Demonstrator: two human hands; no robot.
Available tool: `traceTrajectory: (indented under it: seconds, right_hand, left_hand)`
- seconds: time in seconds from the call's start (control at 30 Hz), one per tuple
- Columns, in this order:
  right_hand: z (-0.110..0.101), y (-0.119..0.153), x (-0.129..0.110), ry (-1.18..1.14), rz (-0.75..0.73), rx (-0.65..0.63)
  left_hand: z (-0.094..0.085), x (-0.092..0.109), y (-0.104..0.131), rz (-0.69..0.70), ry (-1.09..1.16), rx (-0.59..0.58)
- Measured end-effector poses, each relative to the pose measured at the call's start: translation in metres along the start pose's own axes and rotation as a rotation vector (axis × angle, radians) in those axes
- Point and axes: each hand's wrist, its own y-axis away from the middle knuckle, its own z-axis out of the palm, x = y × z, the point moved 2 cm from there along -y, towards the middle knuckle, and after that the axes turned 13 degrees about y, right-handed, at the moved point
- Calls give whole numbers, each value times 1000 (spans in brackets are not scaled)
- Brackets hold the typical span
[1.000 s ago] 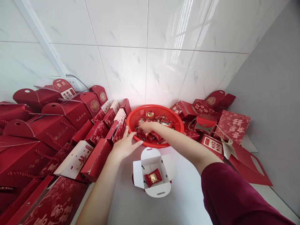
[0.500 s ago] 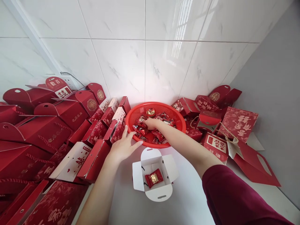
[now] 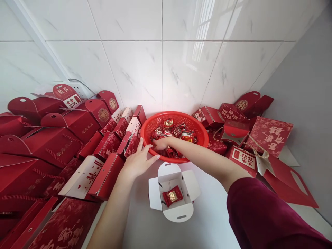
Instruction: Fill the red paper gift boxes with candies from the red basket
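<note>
My left hand (image 3: 139, 162) touches the left front rim of a red perforated basket (image 3: 201, 128), its fingers spread and nothing in them. Inside the basket, near its left front side, is my right hand (image 3: 161, 144); its fingertips are down among red wrapped sweets (image 3: 178, 130), so what they hold, if anything, is hidden. A gold and red packet (image 3: 168, 123) lies at the basket's back. In front of the basket stands an open box with white insides (image 3: 185, 211), its flaps folded outward. One red packet with a gold mark (image 3: 173, 196) lies in it.
Many red gift boxes (image 3: 74, 121) crowd the left side, some with rope handles. More red boxes and bags (image 3: 269, 136) lie at the right. A white tiled wall (image 3: 135, 76) rises behind, with a socket and cable at the left.
My right hand has moved toward me and slightly left within the basket, uncovering more sweets behind it. My left hand stays at the rim. The whole view has shifted slightly.
</note>
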Motion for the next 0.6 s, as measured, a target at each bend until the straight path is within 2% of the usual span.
traceTrajectory:
  seconds: [0.13,0.23,0.47,0.53,0.6]
  right_hand:
    - [7,11,-3,-173,86,-280]
    - [1,26,-5,-303,50,-336]
    - [-21,72,-14,-406,-114,-202]
    - [-20,89,-21,-389,-127,-95]
    - [-14,108,-27,-358,-131,90]
  left_hand:
    - [0,-2,-1,-8,-1,0]
    - [1,-3,-1,-10,4,-1]
    - [-1,0,0,-24,-10,-2]
    - [-1,1,0,-24,-8,-6]
    - [-1,1,0,-19,-4,-4]
